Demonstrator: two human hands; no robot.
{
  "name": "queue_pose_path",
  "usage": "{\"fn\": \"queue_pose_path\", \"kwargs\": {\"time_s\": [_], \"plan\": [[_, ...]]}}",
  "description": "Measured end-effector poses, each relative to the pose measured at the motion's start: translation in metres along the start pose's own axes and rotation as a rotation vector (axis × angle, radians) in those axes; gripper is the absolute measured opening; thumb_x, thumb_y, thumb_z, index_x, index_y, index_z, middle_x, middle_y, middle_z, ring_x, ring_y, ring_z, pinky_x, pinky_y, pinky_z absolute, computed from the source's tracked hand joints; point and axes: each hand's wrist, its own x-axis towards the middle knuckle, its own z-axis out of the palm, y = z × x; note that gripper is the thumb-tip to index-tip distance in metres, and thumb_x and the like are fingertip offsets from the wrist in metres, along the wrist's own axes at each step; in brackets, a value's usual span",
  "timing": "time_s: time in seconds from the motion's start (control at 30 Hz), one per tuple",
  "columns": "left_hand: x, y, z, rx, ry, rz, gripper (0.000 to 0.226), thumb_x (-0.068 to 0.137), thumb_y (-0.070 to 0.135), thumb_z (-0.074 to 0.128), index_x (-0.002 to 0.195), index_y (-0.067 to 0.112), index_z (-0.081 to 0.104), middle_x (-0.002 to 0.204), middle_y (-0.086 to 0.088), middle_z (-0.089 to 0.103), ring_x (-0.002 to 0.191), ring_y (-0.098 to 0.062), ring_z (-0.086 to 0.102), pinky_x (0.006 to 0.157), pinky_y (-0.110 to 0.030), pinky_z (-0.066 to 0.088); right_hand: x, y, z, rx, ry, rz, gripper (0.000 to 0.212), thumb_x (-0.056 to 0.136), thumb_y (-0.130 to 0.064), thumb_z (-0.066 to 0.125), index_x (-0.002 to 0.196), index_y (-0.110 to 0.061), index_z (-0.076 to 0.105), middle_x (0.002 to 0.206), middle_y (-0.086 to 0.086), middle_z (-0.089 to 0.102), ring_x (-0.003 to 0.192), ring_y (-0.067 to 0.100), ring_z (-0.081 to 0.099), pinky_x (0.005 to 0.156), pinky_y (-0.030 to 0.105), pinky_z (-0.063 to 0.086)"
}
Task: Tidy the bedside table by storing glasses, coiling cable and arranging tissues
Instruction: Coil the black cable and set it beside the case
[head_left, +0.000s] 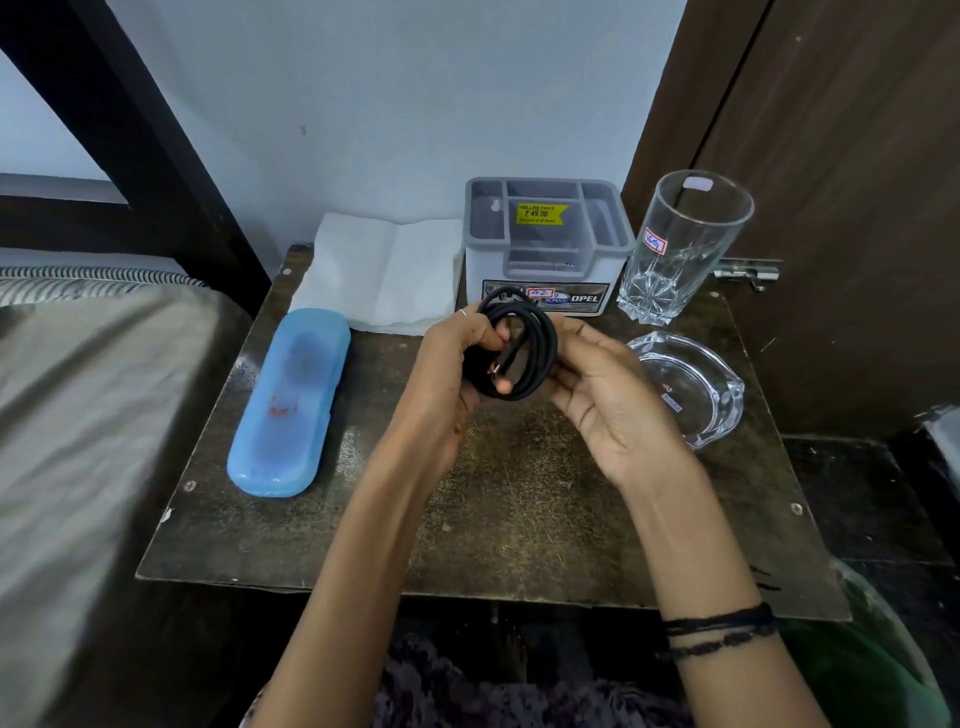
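1. Cable first: the thin black rubber-sheathed cable (519, 345) is wound into a small ring of several loops and held in the air above the middle of the dark scuffed wooden bedside table (519, 519), in front of the grey plastic compartmented organiser box (545, 244).
2. The left hand (447, 364) grips the left side of the ring, fingers curled round the strands; the right hand (608, 389) supports the right side with fingers bent behind the loops (thumb position is hard to tell).
3. A plug end lies loose across the middle of the ring. If it is not tucked or wrapped, the coil will likely spring open once released.
4. The tall clear cut-glass tumbler (680, 244) and the clear glass ashtray (685, 384) stand near the right hand; a swing of the wrist or a trailing loop could knock the tumbler over.
5. Dropping the coil carelessly towards the back could crumple the folded white paper tissues (379, 270), which lie at the back edge beside the organiser.
6. The translucent blue plastic glasses case (291, 405) lies shut at the left, well clear.
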Motion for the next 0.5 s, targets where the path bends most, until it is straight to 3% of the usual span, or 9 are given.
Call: {"fn": "queue_pose_path", "kwargs": {"time_s": [0.17,0.3,0.37,0.5], "plan": [[0.006,-0.003,-0.005,0.073,0.11,0.001,0.021,0.083,-0.003,0.035,0.083,0.008,0.053,0.074,-0.003,0.052,0.058,-0.01,0.046,0.044,-0.016,0.045,-0.004,-0.004,0.003,-0.258,-0.027,-0.071,0.018,0.091,-0.021,0.057,0.093,-0.01,0.071,0.076,-0.002,0.072,0.068,0.004,0.067,0.063,0.016,0.054],[0.011,-0.006,-0.011,0.077,0.198,-0.001,0.018,0.085,-0.001,0.037,0.085,0.007,0.053,0.072,-0.005,0.051,0.058,-0.011,0.046,0.053,-0.019,0.051,-0.001,0.001,0.004,-0.62,-0.035,-0.239,0.044,0.079,-0.034,0.07,0.12,-0.022,0.058,0.113,-0.004,0.064,0.101,0.005,0.06,0.09,0.024,0.05],[0.013,-0.008,-0.015,0.143,0.235,-0.007,0.016,0.084,0.002,0.04,0.08,0.01,0.054,0.071,-0.003,0.055,0.066,-0.014,0.05,0.064,-0.029,0.05,-0.002,0.002,0.004,-0.802,-0.087,-0.382,0.051,0.071,-0.039,0.077,0.116,-0.034,0.054,0.117,-0.011,0.055,0.104,-0.004,0.052,0.088,0.016,0.045],[0.015,-0.007,-0.018,0.151,0.226,0.011,0.02,0.081,0.0,0.039,0.071,0.012,0.053,0.051,0.004,0.054,0.056,-0.012,0.047,0.058,-0.027,0.04,-0.001,0.007,0.004,-0.988,-0.142,-0.504,0.042,0.07,-0.033,0.078,0.108,-0.03,0.062,0.108,-0.007,0.054,0.096,-0.003,0.051,0.083,0.015,0.045]]}}
